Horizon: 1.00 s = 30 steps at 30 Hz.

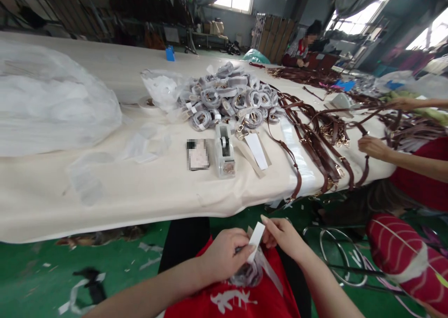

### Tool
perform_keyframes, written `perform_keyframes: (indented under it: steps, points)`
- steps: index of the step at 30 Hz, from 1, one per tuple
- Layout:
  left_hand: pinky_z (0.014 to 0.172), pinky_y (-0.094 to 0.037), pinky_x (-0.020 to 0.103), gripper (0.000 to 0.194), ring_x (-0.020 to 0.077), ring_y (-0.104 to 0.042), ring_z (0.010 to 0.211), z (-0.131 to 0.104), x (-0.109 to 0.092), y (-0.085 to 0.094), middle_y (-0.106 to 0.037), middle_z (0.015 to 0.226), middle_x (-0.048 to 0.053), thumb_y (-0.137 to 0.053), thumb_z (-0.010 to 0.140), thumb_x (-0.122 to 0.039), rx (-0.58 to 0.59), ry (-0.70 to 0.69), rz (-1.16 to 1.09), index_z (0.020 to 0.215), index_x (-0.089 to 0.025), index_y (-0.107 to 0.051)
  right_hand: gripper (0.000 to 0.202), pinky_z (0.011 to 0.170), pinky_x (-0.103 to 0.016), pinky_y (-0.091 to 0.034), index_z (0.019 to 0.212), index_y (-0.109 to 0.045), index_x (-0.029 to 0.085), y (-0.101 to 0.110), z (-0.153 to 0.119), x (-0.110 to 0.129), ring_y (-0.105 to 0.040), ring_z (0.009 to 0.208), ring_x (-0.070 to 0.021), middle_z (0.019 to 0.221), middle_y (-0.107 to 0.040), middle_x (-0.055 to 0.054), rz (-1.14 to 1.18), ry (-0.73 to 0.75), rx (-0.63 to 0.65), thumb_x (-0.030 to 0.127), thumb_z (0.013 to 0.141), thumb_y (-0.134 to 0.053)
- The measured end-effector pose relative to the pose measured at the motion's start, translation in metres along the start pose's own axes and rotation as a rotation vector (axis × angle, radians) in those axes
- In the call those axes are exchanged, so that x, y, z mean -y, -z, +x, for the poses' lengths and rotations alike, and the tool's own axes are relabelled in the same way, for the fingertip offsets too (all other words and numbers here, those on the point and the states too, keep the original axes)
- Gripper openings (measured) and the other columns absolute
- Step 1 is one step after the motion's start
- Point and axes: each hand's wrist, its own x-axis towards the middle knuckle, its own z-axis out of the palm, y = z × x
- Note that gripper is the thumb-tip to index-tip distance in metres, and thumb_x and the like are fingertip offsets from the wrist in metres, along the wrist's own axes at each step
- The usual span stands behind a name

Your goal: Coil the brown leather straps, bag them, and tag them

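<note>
My left hand [233, 250] is closed on a coiled strap [247, 276] in clear wrapping, held low over my lap. A white paper strip [256, 241] stands up under its thumb, slanting to the right. A loose clear tail [273, 273] hangs from the coil. Just right of the paper strip is my right hand [282, 236], its fingers curled in and its thumb pointing up. Whatever those fingers pinch is hidden. On the table ahead stand a tape dispenser [225, 152] and, beside it, white paper strips [256, 151].
A pile of wrapped coiled straps [227, 94] lies on the cream-covered table [140, 192]. Brown straps [315, 154] spread to its right, where a co-worker's hand [376, 147] holds one. A big plastic bag [52, 98] sits at left. A striped cushion [399, 248] is at lower right.
</note>
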Motion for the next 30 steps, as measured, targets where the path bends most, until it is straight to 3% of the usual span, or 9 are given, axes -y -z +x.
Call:
perform_keyframes:
  steps: [2,5,10,13,17,21,23,27,30]
  points:
    - [0.066,-0.041,0.024,0.043,0.0139,-0.056,0.070,-0.002,-0.001,0.001,-0.060,0.071,0.003,-0.043,0.100,-0.036,-0.014,0.014,0.004,0.066,-0.017,-0.061,0.065,0.045,-0.025,-0.043,0.061,-0.067,0.014,-0.006,-0.001,-0.008,-0.057,0.044,-0.0151,0.053,-0.065,-0.004,0.040,-0.048,0.054,0.072,0.085,-0.051]
    - [0.072,-0.044,0.024,0.041,0.0146,-0.059,0.076,-0.004,-0.005,0.002,-0.063,0.079,0.004,-0.043,0.100,-0.035,-0.023,0.031,-0.035,0.070,-0.017,-0.064,0.060,0.052,-0.025,-0.043,0.067,-0.069,0.014,-0.022,-0.004,-0.014,-0.054,0.050,-0.0136,0.057,-0.064,-0.001,0.112,-0.021,0.085,0.072,0.078,-0.061]
    - [0.088,-0.046,0.027,0.041,0.0193,-0.060,0.099,-0.004,-0.008,0.003,-0.059,0.105,0.009,-0.046,0.097,-0.037,-0.059,0.168,-0.067,0.069,-0.016,-0.066,0.052,0.056,-0.025,-0.037,0.065,-0.063,0.016,-0.035,-0.007,-0.010,-0.044,0.056,-0.0126,0.056,-0.054,0.002,0.173,0.099,-0.048,0.065,0.079,-0.066]
    - [0.078,-0.045,0.025,0.041,0.0177,-0.061,0.086,-0.003,-0.004,0.002,-0.062,0.091,0.007,-0.045,0.097,-0.037,-0.016,0.252,-0.103,0.069,-0.016,-0.065,0.045,0.057,-0.025,-0.036,0.065,-0.063,0.016,-0.033,-0.007,-0.006,-0.044,0.060,-0.0135,0.061,-0.055,0.002,0.139,0.158,-0.105,0.057,0.081,-0.069]
    - [0.059,-0.034,0.025,0.041,0.0131,-0.049,0.059,0.000,0.000,-0.003,-0.053,0.060,0.000,-0.046,0.094,-0.032,-0.023,0.328,-0.080,0.057,-0.016,-0.057,0.046,0.054,-0.024,-0.035,0.064,-0.066,0.015,-0.028,-0.010,-0.001,-0.045,0.058,-0.0137,0.058,-0.056,0.001,0.088,0.177,-0.055,0.056,0.084,-0.067]
    - [0.056,-0.033,0.025,0.035,0.0130,-0.050,0.058,0.000,-0.002,-0.009,-0.059,0.060,0.000,-0.050,0.090,-0.031,-0.113,0.404,-0.164,0.061,-0.015,-0.061,0.039,0.070,-0.029,-0.048,0.091,-0.076,0.017,-0.021,-0.021,0.010,-0.061,0.075,-0.0213,0.082,-0.071,-0.006,0.011,0.209,0.060,0.051,0.093,-0.056]
    - [0.058,-0.037,0.024,0.028,0.0142,-0.055,0.062,-0.001,-0.004,-0.012,-0.064,0.067,0.002,-0.052,0.089,-0.031,-0.169,0.408,-0.230,0.068,-0.016,-0.063,0.035,0.080,-0.032,-0.049,0.101,-0.076,0.019,-0.020,-0.026,0.014,-0.065,0.087,-0.0250,0.094,-0.073,-0.008,-0.058,0.251,0.042,0.047,0.093,-0.057]
    - [0.058,-0.039,0.023,0.011,0.0148,-0.058,0.064,-0.002,-0.007,-0.016,-0.064,0.070,0.000,-0.059,0.083,-0.026,-0.297,0.384,-0.252,0.080,-0.019,-0.052,0.031,0.067,-0.028,-0.047,0.081,-0.078,0.017,-0.023,-0.025,0.010,-0.062,0.074,-0.0223,0.076,-0.070,-0.006,-0.159,0.242,-0.091,0.044,0.088,-0.064]
    - [0.056,-0.035,0.025,0.019,0.0145,-0.055,0.058,-0.002,-0.010,-0.015,-0.060,0.063,-0.004,-0.060,0.082,-0.022,-0.286,0.386,-0.205,0.085,-0.022,-0.041,0.035,0.057,-0.025,-0.041,0.065,-0.074,0.016,-0.021,-0.018,0.004,-0.055,0.062,-0.0175,0.063,-0.065,-0.003,-0.147,0.200,-0.066,0.044,0.085,-0.068]
